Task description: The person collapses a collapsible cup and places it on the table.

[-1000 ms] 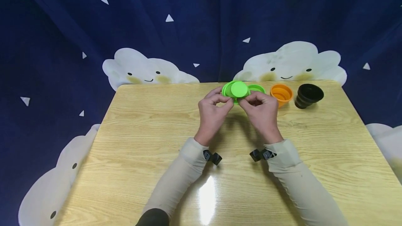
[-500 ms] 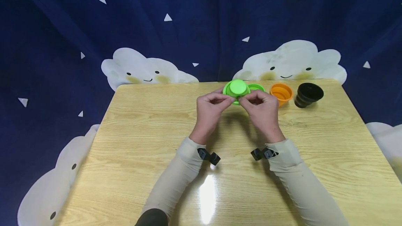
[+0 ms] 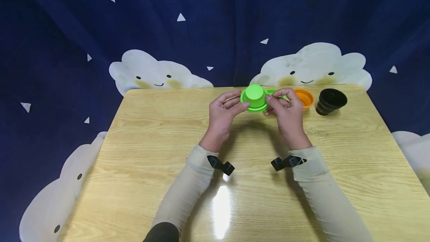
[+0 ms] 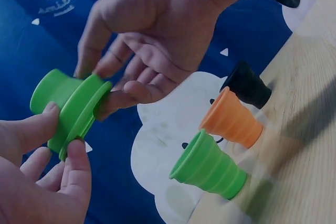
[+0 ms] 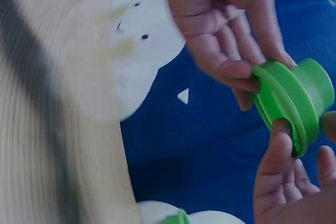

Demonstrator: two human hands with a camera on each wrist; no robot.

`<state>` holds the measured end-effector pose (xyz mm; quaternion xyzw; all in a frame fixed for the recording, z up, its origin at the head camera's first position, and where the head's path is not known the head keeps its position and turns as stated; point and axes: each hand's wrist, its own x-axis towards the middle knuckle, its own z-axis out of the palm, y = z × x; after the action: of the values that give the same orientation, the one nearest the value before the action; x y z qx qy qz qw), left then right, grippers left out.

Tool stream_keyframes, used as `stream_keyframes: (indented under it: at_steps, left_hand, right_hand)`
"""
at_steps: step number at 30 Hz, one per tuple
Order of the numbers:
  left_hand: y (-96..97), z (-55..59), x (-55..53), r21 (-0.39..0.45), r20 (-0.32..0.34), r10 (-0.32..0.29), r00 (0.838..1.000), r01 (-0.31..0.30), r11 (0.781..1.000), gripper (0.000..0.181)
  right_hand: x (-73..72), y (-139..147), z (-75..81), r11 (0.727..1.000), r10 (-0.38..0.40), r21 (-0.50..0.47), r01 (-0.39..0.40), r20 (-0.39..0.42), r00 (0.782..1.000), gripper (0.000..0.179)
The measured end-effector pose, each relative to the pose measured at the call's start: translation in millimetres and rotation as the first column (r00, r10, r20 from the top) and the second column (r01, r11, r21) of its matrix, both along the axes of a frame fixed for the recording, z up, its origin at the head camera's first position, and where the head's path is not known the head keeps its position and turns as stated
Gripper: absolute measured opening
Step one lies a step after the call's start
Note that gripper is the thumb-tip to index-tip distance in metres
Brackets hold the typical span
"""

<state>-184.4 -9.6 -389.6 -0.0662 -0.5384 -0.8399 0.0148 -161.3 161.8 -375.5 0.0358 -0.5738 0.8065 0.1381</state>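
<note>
Both hands hold a green collapsible cup [image 3: 254, 93], bottom up and partly folded, above the far part of the table. My left hand [image 3: 222, 117] pinches its rim from the left, thumb on the outside. At the opposite side my right hand [image 3: 289, 120] pinches the rim between thumb and fingers. From the left wrist, the cup's narrow base section [image 4: 52, 92] stands out from the wider folded rings. The cup's open side shows in the right wrist view, where fingertips [image 5: 282, 127] of the right hand reach over the rim.
A second green cup [image 4: 212, 166] stands upright behind my right hand, mostly hidden in the head view. Right of it stand an orange cup [image 3: 305, 98] and a black cup [image 3: 332, 100]. A dark blue cloud-patterned curtain [image 3: 215, 29] hangs behind the wooden table [image 3: 161, 133].
Earlier, both hands pinched close together at the cup's near edge. Now they have spread to its two sides, the right one shifting right. The cup is turned slightly, its rim showing more.
</note>
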Motion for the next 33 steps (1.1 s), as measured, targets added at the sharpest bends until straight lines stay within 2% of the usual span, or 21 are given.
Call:
stream_keyframes:
  at_steps: [2,3,6,9,11,13,15,18,20,22,25,29,33]
  left_hand:
    - [-1.3,0.2,0.0,0.04,0.037,-0.047,0.998,0.046,0.998,0.044]
    - [-1.6,0.3,-0.1,0.072,0.055,-0.072,0.996,0.068,0.995,0.046]
    - [-2.1,1.3,-1.0,0.179,0.106,-0.137,0.985,0.116,0.977,0.047]
    - [-2.1,2.5,-1.2,0.256,0.136,-0.182,0.974,0.143,0.956,0.047]
    - [-2.1,3.4,-1.0,0.274,0.144,-0.192,0.971,0.148,0.95,0.047]
    - [-1.9,3.6,-0.9,0.276,0.147,-0.188,0.971,0.142,0.951,0.048]
    - [-1.5,3.4,-0.3,0.266,0.146,-0.176,0.973,0.133,0.955,0.048]
    - [-0.8,2.5,1.3,0.242,0.144,-0.161,0.976,0.123,0.962,0.049]
    - [-0.4,2.4,2.6,0.221,0.135,-0.153,0.979,0.121,0.968,0.052]
    - [0.0,2.4,3.5,0.203,0.117,-0.142,0.983,0.116,0.972,0.054]
    - [0.6,2.5,4.2,0.166,0.069,-0.111,0.991,0.098,0.981,0.055]
    - [2.2,1.6,4.6,0.128,0.001,-0.066,0.998,0.065,0.99,0.051]
    - [4.0,1.0,5.9,0.103,-0.068,-0.034,0.997,0.041,0.994,0.043]
  right_hand:
    - [-1.3,2.9,-0.1,0.988,0.07,-0.141,-0.06,0.062,0.996,0.014]
    - [-1.6,4.3,-0.3,0.973,0.114,-0.21,-0.094,0.085,0.99,0.015]
    - [-2.9,8.0,-0.5,0.908,0.24,-0.379,-0.177,0.125,0.963,0.02]
    - [-3.6,9.9,-0.9,0.867,0.302,-0.449,-0.213,0.135,0.944,0.025]
    - [-4.1,9.9,-1.0,0.866,0.304,-0.452,-0.215,0.134,0.943,0.029]
    - [-4.2,8.8,-0.6,0.886,0.268,-0.423,-0.191,0.131,0.954,0.032]
    - [-3.9,6.7,0.1,0.924,0.197,-0.356,-0.141,0.126,0.972,0.034]
    - [-2.7,2.3,1.3,0.983,0.042,-0.18,-0.025,0.091,0.995,0.034]
    - [-1.5,-0.3,2.3,0.998,-0.049,-0.045,0.051,0.043,0.998,0.033]
    - [-0.3,-2.5,2.8,0.992,-0.107,0.061,0.108,-0.019,0.994,0.032]
    - [1.6,-4.5,2.9,0.975,-0.127,0.168,0.145,-0.112,0.986,0.027]
    - [2.4,-7.1,1.5,0.946,-0.137,0.266,0.186,-0.192,0.972,0.024]
    - [3.9,-10.5,1.7,0.923,-0.152,0.316,0.218,-0.221,0.963,0.022]
